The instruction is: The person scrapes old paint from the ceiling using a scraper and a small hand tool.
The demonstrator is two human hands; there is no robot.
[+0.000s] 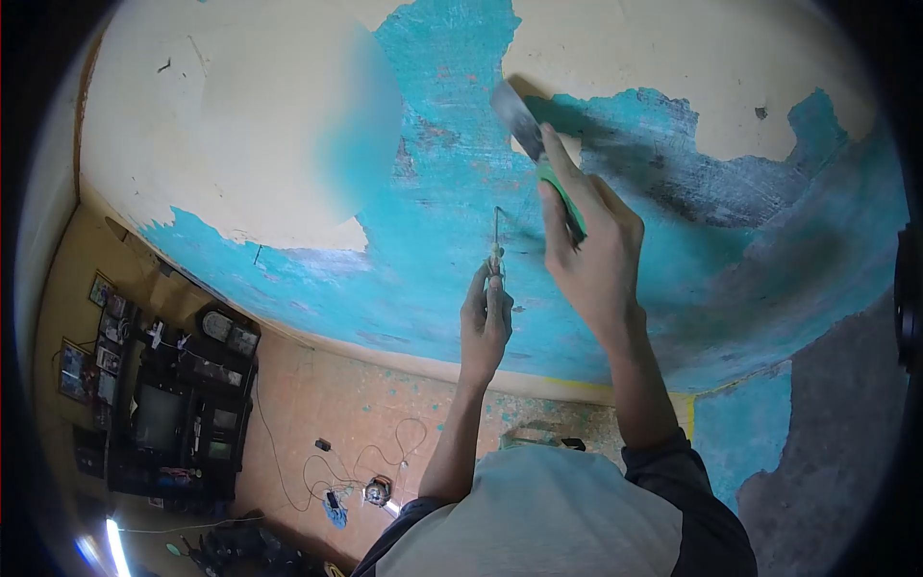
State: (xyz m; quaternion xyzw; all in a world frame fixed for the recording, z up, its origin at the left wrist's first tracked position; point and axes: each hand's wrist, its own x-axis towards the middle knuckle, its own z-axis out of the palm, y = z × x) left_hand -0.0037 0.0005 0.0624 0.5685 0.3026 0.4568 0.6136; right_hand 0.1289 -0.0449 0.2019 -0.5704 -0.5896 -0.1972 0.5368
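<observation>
My right hand (pixel 601 236) is closed around the green handle of a paint scraper (pixel 519 120), its index finger stretched along the tool toward the blade. The wide metal blade lies at or close to the wall (pixel 442 212), beside a ragged edge of cream paint (pixel 615 48); exact contact is hard to judge. Lower and to the left, my left hand (pixel 487 313) grips what looks like a thin screwdriver (pixel 496 236) with a pale green handle, its shaft pointing up at the wall. Bare turquoise shows between the cream patches.
Paint flakes (pixel 500 409) litter the tiled floor (pixel 288 385). A loose cable (pixel 361 447) and a round metallic object (pixel 378 490) lie there. At the left stands a dark cabinet (pixel 183 404) with a television. A lit tube lamp (pixel 117 548) shows at lower left.
</observation>
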